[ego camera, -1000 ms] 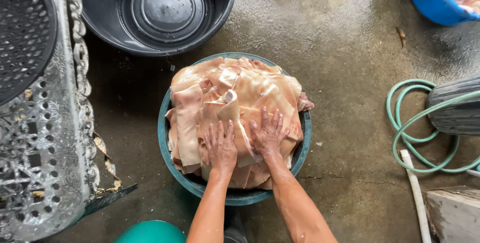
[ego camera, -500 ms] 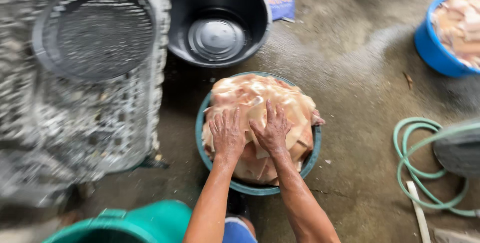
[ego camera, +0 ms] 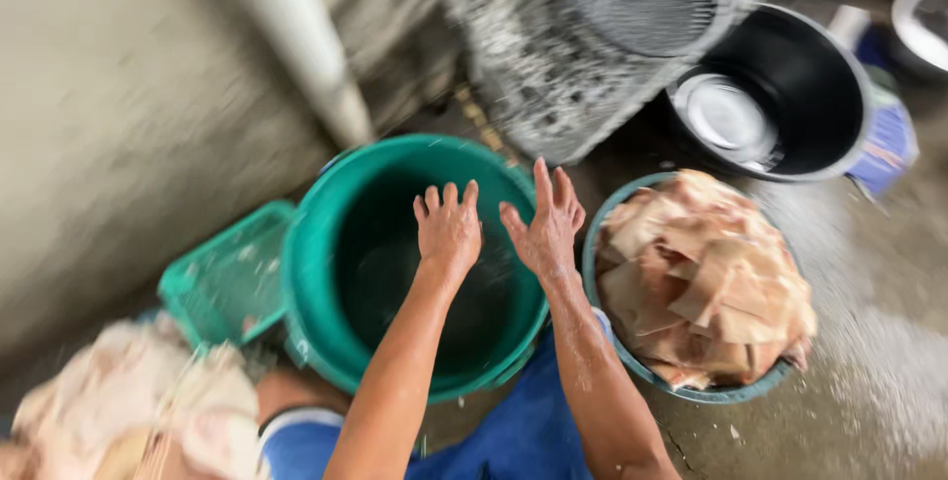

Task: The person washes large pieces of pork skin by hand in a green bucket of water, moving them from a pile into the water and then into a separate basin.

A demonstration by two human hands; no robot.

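Above green bucket [ego camera: 326, 273], both empty hands [ego camera: 499, 228], fingers spread.

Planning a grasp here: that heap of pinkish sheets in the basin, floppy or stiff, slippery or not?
Probably floppy: the pinkish sheets lie folded and draped over each other in the basin. Likely slippery, since they look glossy and wet. A single sheet seems light, but the heaped basin is probably heavy. Both hands, left and right, hover empty over the green bucket.
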